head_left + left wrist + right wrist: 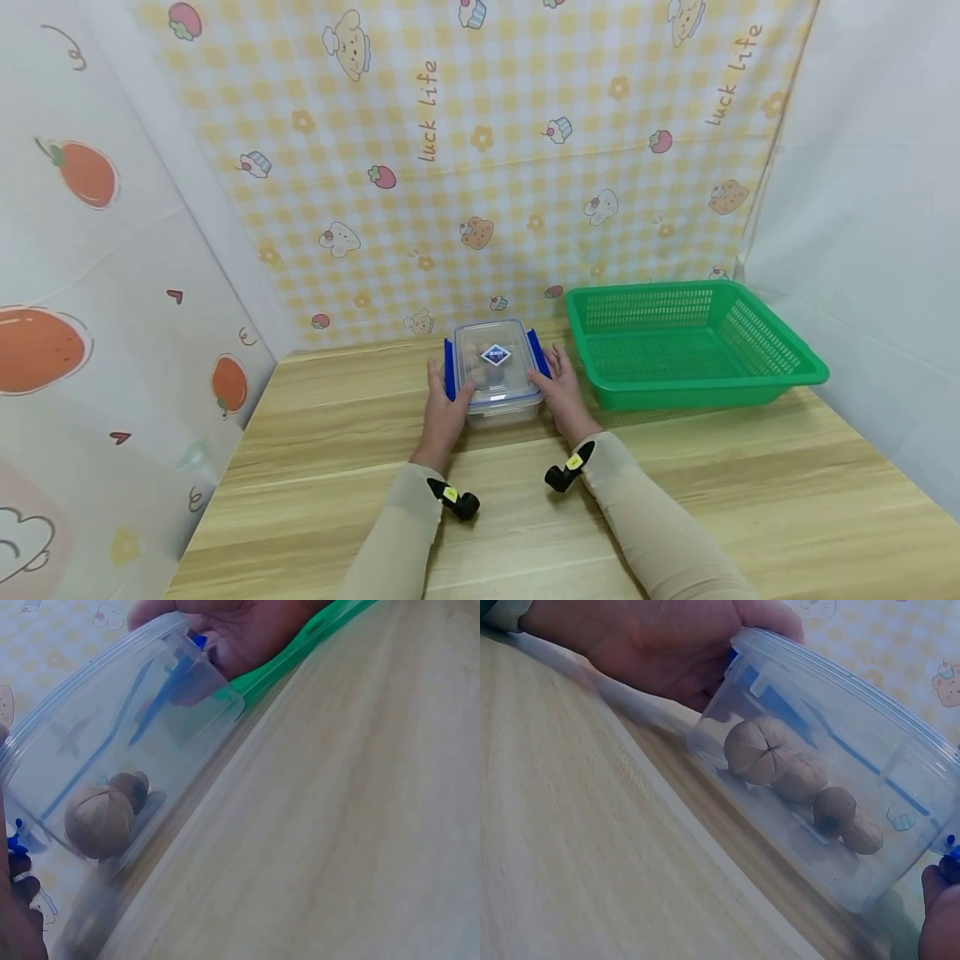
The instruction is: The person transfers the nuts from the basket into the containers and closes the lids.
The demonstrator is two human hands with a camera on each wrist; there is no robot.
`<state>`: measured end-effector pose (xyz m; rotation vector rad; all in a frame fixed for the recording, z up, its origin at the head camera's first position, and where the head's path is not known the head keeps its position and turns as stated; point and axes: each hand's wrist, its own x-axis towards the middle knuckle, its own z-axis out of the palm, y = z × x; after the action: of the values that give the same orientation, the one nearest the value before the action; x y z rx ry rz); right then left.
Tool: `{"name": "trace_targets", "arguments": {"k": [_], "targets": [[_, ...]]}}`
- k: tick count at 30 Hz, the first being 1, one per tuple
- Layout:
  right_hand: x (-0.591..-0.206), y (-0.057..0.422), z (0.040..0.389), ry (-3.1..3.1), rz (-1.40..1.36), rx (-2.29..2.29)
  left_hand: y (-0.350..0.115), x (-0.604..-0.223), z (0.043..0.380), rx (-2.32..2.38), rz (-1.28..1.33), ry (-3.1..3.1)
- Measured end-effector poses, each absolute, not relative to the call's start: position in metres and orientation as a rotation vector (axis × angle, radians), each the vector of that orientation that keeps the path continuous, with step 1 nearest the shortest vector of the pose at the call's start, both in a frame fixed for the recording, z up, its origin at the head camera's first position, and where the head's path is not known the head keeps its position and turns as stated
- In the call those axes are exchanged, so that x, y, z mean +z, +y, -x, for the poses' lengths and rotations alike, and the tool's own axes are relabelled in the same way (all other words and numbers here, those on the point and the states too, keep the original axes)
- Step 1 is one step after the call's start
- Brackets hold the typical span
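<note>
A clear plastic food container (504, 413) with a see-through lid (468, 337) stands between my two hands. My left hand (444, 421) grips its left side, thumb on the lid's edge. On the opposite side my right hand (566, 400) holds it the same way. Blue side clips, left (449, 371) and right (537, 354), stick outward beside the lid. Several round brown things, like walnuts (757, 750), lie inside on the bottom; two show in the left wrist view, one with cracks across its shell (97, 821). Some fingertips are hidden behind the container's sides.
A green plastic basket (697, 392) stands to the right of the container, near the back wall. Under everything is a wood-grain table (337, 467). A yellow checked cloth (420, 200) hangs behind, with white sheets at both sides.
</note>
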<state>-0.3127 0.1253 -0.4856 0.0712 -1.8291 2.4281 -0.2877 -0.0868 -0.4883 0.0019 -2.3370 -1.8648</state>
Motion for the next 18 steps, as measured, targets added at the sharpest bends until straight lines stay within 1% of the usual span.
{"name": "trace_targets", "arguments": {"k": [6,12,18], "targets": [[-0.486,0.123,0.310,-1.865,-0.139,2.372,-0.083,-0.486,0.286,-1.808,0.062,-2.361],[-0.483,0.123,0.308,-2.009,-0.172,2.250,-0.081,-0.484,0.284,-1.668,0.064,-2.416],[-0.464,0.122,0.297,-2.127,-0.203,2.144,-0.081,-0.486,0.288,-1.560,0.091,-2.481]]}}
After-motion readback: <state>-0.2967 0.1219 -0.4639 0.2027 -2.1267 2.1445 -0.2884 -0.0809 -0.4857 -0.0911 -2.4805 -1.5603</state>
